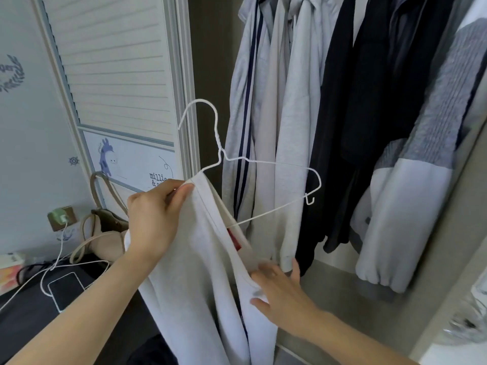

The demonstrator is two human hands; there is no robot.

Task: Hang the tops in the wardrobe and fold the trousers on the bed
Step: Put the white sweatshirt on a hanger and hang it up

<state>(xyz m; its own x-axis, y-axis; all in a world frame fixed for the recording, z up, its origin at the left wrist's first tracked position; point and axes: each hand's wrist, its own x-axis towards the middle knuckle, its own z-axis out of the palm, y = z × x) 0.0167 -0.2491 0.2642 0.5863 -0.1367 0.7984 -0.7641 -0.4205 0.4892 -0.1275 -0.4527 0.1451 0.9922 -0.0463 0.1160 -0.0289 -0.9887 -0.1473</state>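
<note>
A white wire hanger (pixel 266 164) stands in front of the open wardrobe, its left arm inside a light grey top (pixel 200 272) that hangs down from it. My left hand (pixel 155 217) pinches the top's shoulder together with the hanger's left end. My right hand (pixel 282 291), blurred, lies against the top's collar edge lower down with its fingers spread. A red label (pixel 234 239) shows inside the neck opening. The hanger's right arm and hook are bare.
Several tops hang in the wardrobe (pixel 329 114): pale grey ones, a black one, a grey-and-white jacket (pixel 411 180). The slatted sliding door (pixel 116 67) stands at left. Below left are a beige bag (pixel 102 241), a phone (pixel 67 288) and a white charger cable (pixel 59 256).
</note>
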